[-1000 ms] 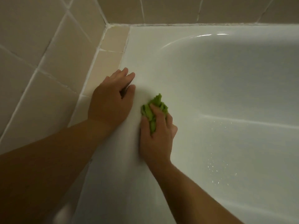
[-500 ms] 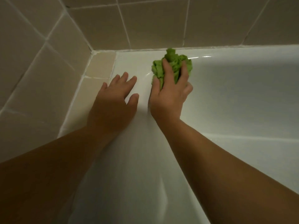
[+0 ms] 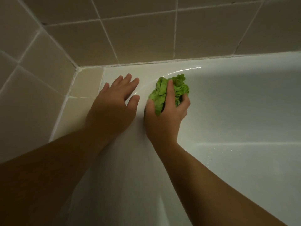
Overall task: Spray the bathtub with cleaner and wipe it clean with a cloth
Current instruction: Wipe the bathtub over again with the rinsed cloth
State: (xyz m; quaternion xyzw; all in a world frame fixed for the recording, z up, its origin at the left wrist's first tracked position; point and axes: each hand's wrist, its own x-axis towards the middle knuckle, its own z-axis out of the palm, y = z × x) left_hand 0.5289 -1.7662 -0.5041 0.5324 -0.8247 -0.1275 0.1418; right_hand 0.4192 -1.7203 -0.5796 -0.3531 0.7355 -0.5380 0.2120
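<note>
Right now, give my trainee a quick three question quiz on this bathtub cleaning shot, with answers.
1. True or false: the left hand holds the green cloth.
2. Where does the left hand rest? A) on the wall tiles B) flat on the bathtub rim C) in the air
3. Fill in: water droplets glisten low on the tub, to the ____ of the right hand.

Key: 1 false, the right hand grips it; 2 B; 3 right.
</note>
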